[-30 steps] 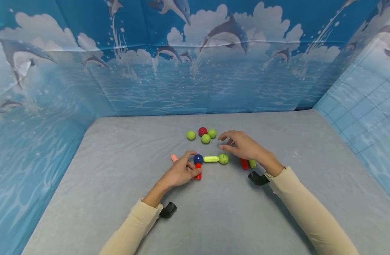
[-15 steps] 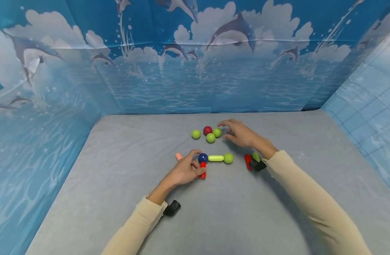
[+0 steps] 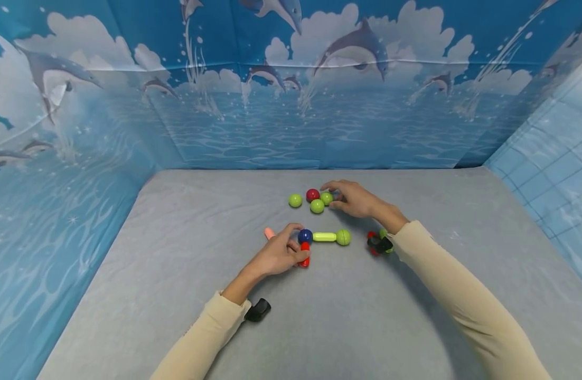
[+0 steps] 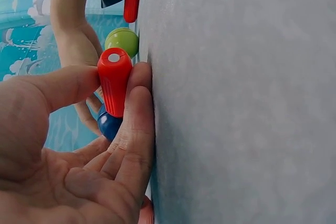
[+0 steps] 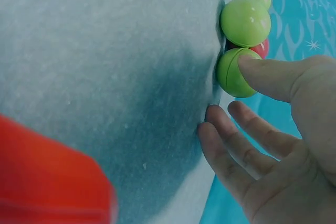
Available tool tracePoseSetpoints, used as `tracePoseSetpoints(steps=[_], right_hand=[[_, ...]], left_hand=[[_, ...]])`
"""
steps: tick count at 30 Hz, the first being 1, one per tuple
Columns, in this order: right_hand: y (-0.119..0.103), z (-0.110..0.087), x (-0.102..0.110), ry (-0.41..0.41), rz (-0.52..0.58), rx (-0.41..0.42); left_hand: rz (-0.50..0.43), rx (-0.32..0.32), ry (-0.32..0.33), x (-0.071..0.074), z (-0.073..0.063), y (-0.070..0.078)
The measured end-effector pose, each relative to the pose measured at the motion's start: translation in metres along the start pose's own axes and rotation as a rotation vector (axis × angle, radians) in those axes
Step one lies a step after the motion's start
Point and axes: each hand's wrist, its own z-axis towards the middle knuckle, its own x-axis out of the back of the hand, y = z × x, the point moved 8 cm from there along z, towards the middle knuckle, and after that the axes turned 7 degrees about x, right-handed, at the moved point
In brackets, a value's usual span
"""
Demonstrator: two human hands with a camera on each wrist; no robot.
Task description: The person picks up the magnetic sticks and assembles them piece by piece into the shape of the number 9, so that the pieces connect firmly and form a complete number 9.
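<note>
My left hand (image 3: 278, 254) pinches a red rod (image 4: 114, 80) between thumb and fingers. This rod meets a blue ball (image 3: 306, 236), from which a yellow-green rod (image 3: 325, 237) runs right to a green ball (image 3: 343, 237). My right hand (image 3: 358, 199) reaches over the loose balls at the back, its thumb overlapping the nearest green ball (image 5: 233, 74) in the right wrist view. Three of its fingers are spread below that ball; the index finger is hidden there. Beside it lie a red ball (image 3: 312, 195) and another green ball (image 3: 317, 206).
A third loose green ball (image 3: 295, 200) sits slightly left of the group. A pinkish rod (image 3: 269, 233) shows behind my left hand. Under the right wrist lie red rods (image 4: 132, 2) and green ones, partly covered by the black wrist camera (image 3: 380, 244). A dolphin-print curtain (image 3: 291, 132) encloses the grey table (image 3: 177, 221).
My right hand has moved back and left, from beside the joined pieces to the green ball at the back. The left hand keeps its pinch on the red rod.
</note>
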Motion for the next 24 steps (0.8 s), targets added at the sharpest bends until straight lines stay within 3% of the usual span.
tracePoseSetpoints(steps=[9,24], right_hand=[[-0.0024,0.0031,-0.0025,-0.012,0.0,0.021],[0.0,-0.0048,0.0006,0.038,-0.005,0.013]], left_hand=[[-0.004,-0.005,0.002,0.0005,-0.0006,-0.0001],[0.004,-0.012,0.01,0.0007,-0.0003,0.0007]])
